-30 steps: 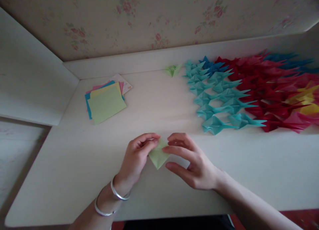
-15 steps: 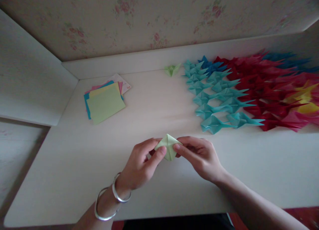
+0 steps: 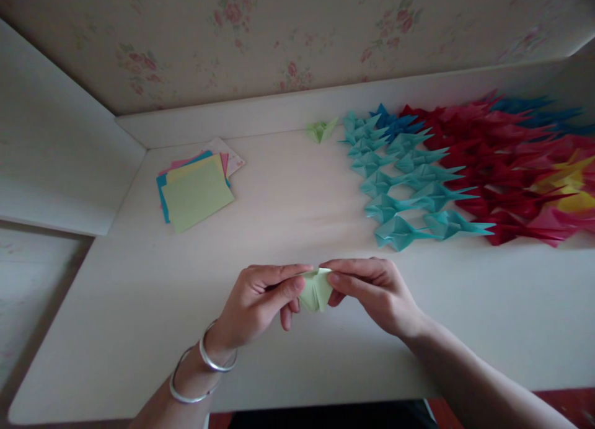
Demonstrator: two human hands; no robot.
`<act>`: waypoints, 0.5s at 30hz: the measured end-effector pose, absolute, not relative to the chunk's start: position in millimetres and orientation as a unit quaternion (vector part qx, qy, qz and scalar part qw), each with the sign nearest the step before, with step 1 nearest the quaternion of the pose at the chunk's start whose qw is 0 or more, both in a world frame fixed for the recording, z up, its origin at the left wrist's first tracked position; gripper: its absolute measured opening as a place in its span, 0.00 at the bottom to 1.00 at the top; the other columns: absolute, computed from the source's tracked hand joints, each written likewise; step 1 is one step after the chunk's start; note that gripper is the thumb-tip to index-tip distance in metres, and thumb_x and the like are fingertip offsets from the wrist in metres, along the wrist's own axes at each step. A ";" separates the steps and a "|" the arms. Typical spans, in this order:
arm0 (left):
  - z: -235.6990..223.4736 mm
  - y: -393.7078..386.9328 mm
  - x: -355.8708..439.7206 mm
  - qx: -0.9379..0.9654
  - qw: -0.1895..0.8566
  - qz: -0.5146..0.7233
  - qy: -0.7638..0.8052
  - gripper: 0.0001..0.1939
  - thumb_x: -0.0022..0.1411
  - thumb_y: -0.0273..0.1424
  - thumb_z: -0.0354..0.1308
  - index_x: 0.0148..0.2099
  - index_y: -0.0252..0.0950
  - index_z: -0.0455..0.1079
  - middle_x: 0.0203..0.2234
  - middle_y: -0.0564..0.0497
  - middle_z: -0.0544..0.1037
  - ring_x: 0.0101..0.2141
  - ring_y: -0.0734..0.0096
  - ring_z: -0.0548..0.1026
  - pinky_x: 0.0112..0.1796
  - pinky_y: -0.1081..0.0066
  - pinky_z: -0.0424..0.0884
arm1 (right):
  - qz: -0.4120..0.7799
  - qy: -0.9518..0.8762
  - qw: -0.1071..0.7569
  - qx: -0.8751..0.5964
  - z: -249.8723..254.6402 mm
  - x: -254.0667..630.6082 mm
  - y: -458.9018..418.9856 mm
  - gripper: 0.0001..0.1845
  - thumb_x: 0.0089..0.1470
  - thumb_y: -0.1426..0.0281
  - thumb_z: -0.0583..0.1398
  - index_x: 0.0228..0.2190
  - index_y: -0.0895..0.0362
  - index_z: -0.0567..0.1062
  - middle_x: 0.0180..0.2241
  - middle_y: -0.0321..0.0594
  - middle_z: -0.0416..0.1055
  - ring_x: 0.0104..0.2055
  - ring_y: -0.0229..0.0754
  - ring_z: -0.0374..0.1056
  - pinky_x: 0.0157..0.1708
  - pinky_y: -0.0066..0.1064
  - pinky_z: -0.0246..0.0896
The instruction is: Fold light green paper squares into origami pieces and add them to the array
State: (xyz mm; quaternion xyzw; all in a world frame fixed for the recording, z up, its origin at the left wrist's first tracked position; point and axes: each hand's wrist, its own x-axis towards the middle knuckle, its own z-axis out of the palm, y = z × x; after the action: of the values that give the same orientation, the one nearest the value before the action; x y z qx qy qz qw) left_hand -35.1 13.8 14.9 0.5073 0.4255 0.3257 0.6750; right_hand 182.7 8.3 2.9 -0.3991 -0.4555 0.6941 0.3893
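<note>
Pale green paper (image 3: 315, 296), folded small and creased down its middle, is pinched between two bare hands at the near side of a white table (image 3: 288, 193). The left hand (image 3: 253, 305), with two silver bangles (image 3: 220, 369) at its wrist, grips one side between thumb and forefinger; the right hand (image 3: 383, 299) holds the opposite side in a like pinch, its other fingers curled beneath. The folded layers gape slightly along the crease.

Uneven pressure from the two thumbs could push the layers out of line and leave a crooked crease, while a hard outward pull might tear the thin paper at a fold. A loosened pinch could let the layers spring open. How the rear layers lie cannot be told, as fingers cover the edges.

Beyond the left hand, loose coloured sheets (image 3: 199, 193) lie in an overlapping stack, a green one uppermost. Near the back edge sits a small green folded figure (image 3: 320, 131), beside rows of turquoise paper figures (image 3: 400, 232) and crowded red ones (image 3: 506, 224). Those pointed shapes might bend if a sleeve or forearm swept across them.
</note>
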 end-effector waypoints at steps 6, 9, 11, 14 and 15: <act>15.9 12.2 -38.1 0.424 0.760 0.333 0.363 0.11 0.63 0.33 0.63 0.48 0.41 0.80 0.23 0.50 0.81 0.21 0.72 0.79 0.25 0.74 0.75 | 0.724 -0.373 0.438 -0.381 -8.0 183.3 4.8 0.07 0.54 0.67 0.68 0.36 0.55 0.85 0.25 0.39 0.81 0.25 0.39 0.77 0.28 0.28 0.76; 15.0 11.7 -38.4 0.377 0.780 0.345 0.360 0.10 0.59 0.35 0.67 0.43 0.39 0.82 0.23 0.49 0.82 0.20 0.69 0.80 0.24 0.73 0.76 | 0.756 -0.344 0.422 -0.363 -7.7 183.5 4.9 0.07 0.52 0.67 0.69 0.34 0.56 0.85 0.27 0.41 0.82 0.27 0.41 0.78 0.30 0.30 0.77; 14.6 11.2 -37.2 0.350 0.788 0.352 0.366 0.10 0.57 0.36 0.69 0.41 0.38 0.82 0.22 0.49 0.82 0.19 0.69 0.79 0.22 0.73 0.75 | 0.767 -0.331 0.421 -0.354 -5.9 183.4 5.3 0.06 0.52 0.67 0.69 0.33 0.56 0.85 0.28 0.40 0.82 0.28 0.40 0.79 0.31 0.29 0.77; 15.6 10.4 -33.2 0.320 0.804 0.362 0.346 0.08 0.55 0.35 0.70 0.39 0.41 0.82 0.22 0.51 0.83 0.19 0.72 0.79 0.21 0.76 0.74 | 0.772 -0.330 0.425 -0.338 -3.8 183.4 5.5 0.05 0.54 0.68 0.68 0.34 0.55 0.84 0.30 0.39 0.82 0.29 0.37 0.78 0.31 0.25 0.76; 16.0 10.3 -31.6 0.312 0.809 0.367 0.337 0.07 0.55 0.35 0.71 0.38 0.41 0.82 0.22 0.51 0.83 0.18 0.72 0.79 0.21 0.77 0.74 | 0.772 -0.333 0.426 -0.333 -3.6 183.5 5.3 0.05 0.54 0.68 0.68 0.34 0.55 0.84 0.30 0.39 0.82 0.29 0.36 0.78 0.31 0.24 0.76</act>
State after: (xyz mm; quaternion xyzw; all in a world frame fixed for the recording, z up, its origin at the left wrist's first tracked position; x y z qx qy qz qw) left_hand -31.6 10.3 16.0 0.3118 0.3369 0.3670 0.8091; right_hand 183.5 5.3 -3.6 -0.3334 -0.3330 0.7721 0.4264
